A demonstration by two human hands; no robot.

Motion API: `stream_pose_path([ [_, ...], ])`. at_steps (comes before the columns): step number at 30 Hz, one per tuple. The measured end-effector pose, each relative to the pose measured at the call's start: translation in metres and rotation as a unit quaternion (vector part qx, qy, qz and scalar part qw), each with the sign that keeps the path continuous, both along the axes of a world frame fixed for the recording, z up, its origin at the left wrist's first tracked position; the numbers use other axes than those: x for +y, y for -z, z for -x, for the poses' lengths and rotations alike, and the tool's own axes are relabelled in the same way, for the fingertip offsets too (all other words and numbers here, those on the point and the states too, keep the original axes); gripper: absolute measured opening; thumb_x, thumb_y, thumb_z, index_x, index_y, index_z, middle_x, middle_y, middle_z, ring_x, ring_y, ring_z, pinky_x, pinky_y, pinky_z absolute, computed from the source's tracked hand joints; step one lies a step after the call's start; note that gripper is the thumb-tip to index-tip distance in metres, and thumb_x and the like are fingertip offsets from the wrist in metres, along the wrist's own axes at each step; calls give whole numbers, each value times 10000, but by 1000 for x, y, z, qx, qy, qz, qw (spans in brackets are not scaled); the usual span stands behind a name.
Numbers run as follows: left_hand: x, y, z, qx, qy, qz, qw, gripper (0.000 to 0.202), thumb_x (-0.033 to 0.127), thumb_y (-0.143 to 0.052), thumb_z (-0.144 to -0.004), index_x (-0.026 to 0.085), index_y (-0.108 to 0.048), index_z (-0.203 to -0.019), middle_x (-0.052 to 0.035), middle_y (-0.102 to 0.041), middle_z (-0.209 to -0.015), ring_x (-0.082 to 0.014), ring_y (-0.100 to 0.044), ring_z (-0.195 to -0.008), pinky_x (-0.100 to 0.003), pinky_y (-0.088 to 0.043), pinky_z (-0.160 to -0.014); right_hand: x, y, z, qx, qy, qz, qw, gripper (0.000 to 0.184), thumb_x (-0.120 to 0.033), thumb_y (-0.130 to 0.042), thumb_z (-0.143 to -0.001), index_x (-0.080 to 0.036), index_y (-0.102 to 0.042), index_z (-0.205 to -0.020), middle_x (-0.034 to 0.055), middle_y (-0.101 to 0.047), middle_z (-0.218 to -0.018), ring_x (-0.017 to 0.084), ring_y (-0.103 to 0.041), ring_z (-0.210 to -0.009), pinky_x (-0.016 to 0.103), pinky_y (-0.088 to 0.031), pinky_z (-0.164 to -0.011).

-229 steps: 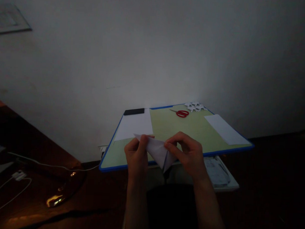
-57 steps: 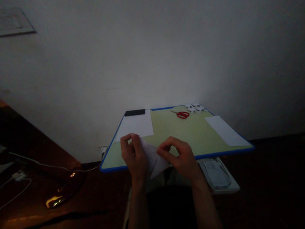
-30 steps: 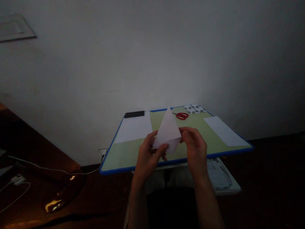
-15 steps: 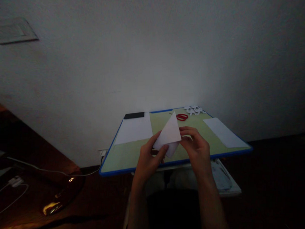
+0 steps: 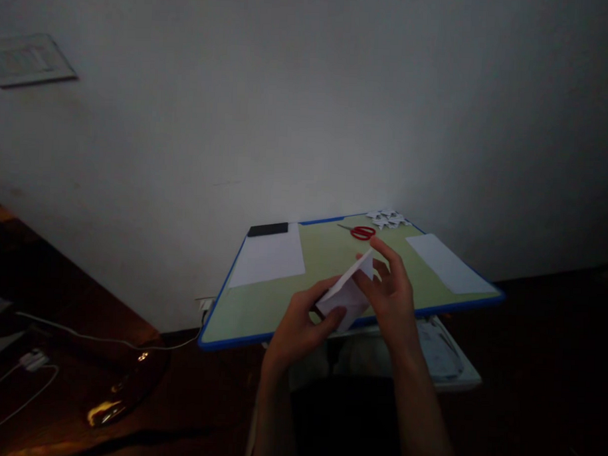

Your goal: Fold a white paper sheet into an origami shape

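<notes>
A folded white paper (image 5: 350, 293) is held up above the front part of the green table top (image 5: 328, 249), tilted, with its upper edge sloping up to the right. My left hand (image 5: 308, 324) grips its lower left corner, thumb on the near face and the other fingers behind. Around the upper right end curls my right hand (image 5: 389, 291), its thumb against the near face and the index finger at the tip. Beyond the paper lie red-handled scissors (image 5: 362, 233), blades pointing left.
A dark flat object (image 5: 267, 230) rests on a white sheet (image 5: 270, 260) at the left. White paper cutouts (image 5: 388, 219) lie at the back right, near another sheet (image 5: 447, 265). Below the table's blue edge an open drawer (image 5: 444, 352) sticks out.
The folded paper has tipped over, its point swinging down and to the right. My right hand has moved from its right edge onto the upper end. The scissors' blades are now uncovered.
</notes>
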State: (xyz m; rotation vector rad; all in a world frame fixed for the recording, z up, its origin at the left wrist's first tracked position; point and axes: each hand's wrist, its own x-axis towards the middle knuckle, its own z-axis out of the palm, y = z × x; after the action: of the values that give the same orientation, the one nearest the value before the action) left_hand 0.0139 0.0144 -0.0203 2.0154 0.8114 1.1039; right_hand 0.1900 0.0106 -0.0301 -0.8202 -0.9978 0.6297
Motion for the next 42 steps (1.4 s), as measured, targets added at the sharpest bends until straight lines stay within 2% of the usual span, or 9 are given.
stream_pose_path([
  [4, -2, 0, -1, 6, -12, 4, 1000, 395, 278, -761, -916, 229, -781, -1308, -77, -838, -1140, -255, -750, -965, -355, -599, -897, 4, 3, 1, 23, 16, 36, 999, 588, -441, -891, -796, -265, -658, -1306, 111, -729, -1303, 282, -736, -1041, 412, -619, -826],
  [8, -1, 2, -8, 1, -46, 23, 999, 284, 437, -696, -987, 189, -834, -986, -60, -799, -878, -223, -688, -802, -298, -549, -729, 3, 3, 4, 27, 37, 42, 998, 546, -393, -913, -775, -238, -667, -1237, 81, -777, -1048, 270, -752, -876, 405, -640, -732],
  [13, -1, 1, -18, -65, -135, 30, 988, 444, 503, -646, -1002, 154, -744, -744, -19, -649, -661, -158, -533, -624, -253, -397, -565, -4, 1, 7, 34, -25, 29, 999, 915, -340, -933, -768, -293, -455, -1547, 94, -827, -1108, 305, -814, -903, 473, -692, -769],
  [17, -1, 1, -20, -72, -148, 28, 986, 443, 494, -644, -994, 158, -713, -714, -10, -617, -647, -150, -504, -613, -256, -370, -563, -6, 3, 6, 24, -63, 63, 996, 902, -346, -940, -765, -275, -501, -1550, 73, -850, -1011, 309, -826, -852, 458, -697, -724],
  [20, 0, 1, -20, -64, -151, 27, 986, 435, 478, -641, -991, 161, -690, -697, -2, -589, -635, -140, -475, -599, -258, -343, -557, -7, 4, 6, 17, -30, 51, 998, 916, -330, -943, -768, -276, -507, -1572, 67, -853, -1008, 294, -820, -842, 443, -691, -728],
  [26, -1, 1, -26, -66, -198, 19, 978, 502, 498, -637, -974, 173, -581, -596, 26, -462, -557, -118, -380, -550, -264, -269, -533, -12, -1, 4, -195, 58, -59, 977, 100, -307, -782, -954, -282, -851, -1023, 55, -831, -1024, 265, -775, -977, 444, -638, -921],
  [31, -2, 0, -27, -99, -230, 22, 968, 455, 500, -646, -943, 161, -653, -640, 9, -540, -577, -133, -432, -566, -258, -305, -536, -19, -4, -1, -280, -67, -107, 952, 388, -388, -672, -1042, -369, -718, -1427, 76, -711, -1431, 272, -681, -1324, 467, -560, -1134],
  [34, 0, -1, -24, -115, -224, 39, 967, 413, 498, -720, -887, 154, -686, -662, 8, -577, -596, -137, -467, -575, -246, -333, -534, -21, -2, -4, -277, -126, -95, 948, 443, -482, -513, -1105, -385, -639, -1519, 75, -617, -1554, 291, -606, -1429, 492, -520, -1184],
  [42, 0, -3, -22, -180, -214, 80, 957, 372, 494, -849, -797, 135, -765, -743, -25, -696, -652, -153, -574, -582, -246, -450, -534, -21, -2, -2, -260, -68, -89, 959, 326, -460, -674, -1033, -323, -790, -1305, 90, -727, -1267, 280, -696, -1219, 411, -594, -1028],
])
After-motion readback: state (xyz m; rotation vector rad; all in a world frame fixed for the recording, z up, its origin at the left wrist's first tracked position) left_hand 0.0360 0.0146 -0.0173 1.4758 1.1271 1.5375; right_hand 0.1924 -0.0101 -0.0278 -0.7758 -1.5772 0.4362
